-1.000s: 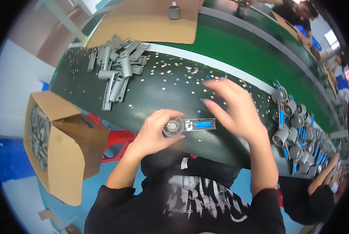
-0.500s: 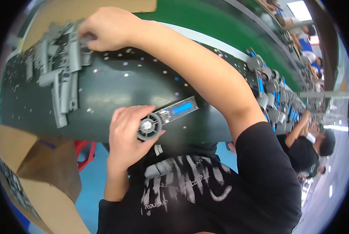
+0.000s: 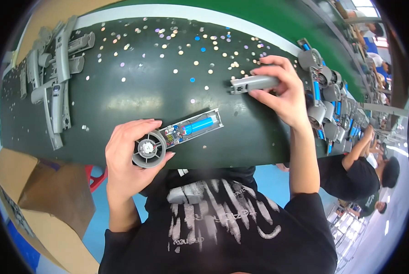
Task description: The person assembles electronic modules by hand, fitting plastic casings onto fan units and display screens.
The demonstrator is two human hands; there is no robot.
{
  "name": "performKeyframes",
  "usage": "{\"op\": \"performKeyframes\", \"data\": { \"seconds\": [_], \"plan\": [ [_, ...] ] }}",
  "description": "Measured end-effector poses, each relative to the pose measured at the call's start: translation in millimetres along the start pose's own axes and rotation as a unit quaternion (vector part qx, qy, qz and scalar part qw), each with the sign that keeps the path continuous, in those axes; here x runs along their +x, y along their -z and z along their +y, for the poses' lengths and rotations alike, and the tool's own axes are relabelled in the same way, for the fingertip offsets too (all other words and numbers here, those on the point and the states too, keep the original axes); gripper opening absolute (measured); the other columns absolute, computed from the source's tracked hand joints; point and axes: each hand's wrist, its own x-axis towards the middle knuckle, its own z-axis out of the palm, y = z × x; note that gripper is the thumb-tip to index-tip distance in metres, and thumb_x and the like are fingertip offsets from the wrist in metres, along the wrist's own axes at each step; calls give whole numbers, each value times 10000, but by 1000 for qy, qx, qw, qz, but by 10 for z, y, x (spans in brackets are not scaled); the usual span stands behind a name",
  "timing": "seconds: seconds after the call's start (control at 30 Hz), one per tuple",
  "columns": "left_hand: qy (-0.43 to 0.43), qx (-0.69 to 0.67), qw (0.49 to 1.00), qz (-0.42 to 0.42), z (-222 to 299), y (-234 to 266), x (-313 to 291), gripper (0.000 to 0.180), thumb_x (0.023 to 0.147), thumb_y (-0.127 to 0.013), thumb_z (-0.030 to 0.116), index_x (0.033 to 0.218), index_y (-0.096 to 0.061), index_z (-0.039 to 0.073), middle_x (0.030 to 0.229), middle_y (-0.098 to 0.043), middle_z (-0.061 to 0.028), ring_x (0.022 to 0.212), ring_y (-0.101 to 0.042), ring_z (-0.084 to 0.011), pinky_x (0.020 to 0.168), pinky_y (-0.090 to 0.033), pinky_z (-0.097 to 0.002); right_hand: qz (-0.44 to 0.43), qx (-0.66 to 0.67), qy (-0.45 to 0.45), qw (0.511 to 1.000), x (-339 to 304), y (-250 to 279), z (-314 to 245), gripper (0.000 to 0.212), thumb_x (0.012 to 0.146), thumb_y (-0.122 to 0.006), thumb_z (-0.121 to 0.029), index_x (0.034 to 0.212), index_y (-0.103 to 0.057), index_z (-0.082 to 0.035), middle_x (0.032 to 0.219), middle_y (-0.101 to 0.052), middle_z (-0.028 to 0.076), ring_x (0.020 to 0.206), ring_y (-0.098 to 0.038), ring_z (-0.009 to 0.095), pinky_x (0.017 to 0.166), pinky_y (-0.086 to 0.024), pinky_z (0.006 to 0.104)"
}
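My left hand (image 3: 129,153) is wrapped round the round grey head of a small handheld fan (image 3: 155,146), near the table's front edge. The fan's handle lies uncovered and slants up to the right. Inside it show a blue battery cell (image 3: 198,126), thin wires and a circuit board (image 3: 171,135) with a small digit display. Farther right, my right hand (image 3: 284,89) grips a grey handle cover (image 3: 255,83) between thumb and fingers, above the table. The cover is apart from the fan, its notched end pointing left.
A pile of grey plastic shells (image 3: 60,59) lies at the far left of the dark table (image 3: 140,86). Small round dots are scattered over the tabletop. Many open fan units (image 3: 325,91) crowd the right side. A cardboard box (image 3: 44,192) stands at the lower left; other people are at right.
My right hand has swung from the shell pile at the left over to the right, with a grey handle cover in it. The left hand and fan appear slightly farther left.
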Motion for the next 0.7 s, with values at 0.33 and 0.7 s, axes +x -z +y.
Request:
{"op": "performKeyframes", "data": {
  "seconds": [0.33, 0.7],
  "plan": [
    [-10, 19, 999, -31, -7, 49, -10, 734, 678, -1035, 75, 1332, -702, 35, 1277, -816, -153, 1187, -764, -354, 1017, -603, -447, -100, -221, 284, 928, 168, 41, -202, 535, 783, -972, -146, 1272, -823, 12, 1094, -795, 136, 929, -752, 308, 788, -600, 389],
    [12, 9, 1000, 4, 31, -13, 24, 596, 742, -1013, 151, 1270, -745, 81, 1199, -849, -89, 1099, -818, -316, 931, -597, -429, -189, -83, 372, 905, 220, -734, -630, 474, 718, -923, -160, 1144, -853, 36, 970, -624, 84, 784, -606, 243, 665, -496, 367]
  ]
}}
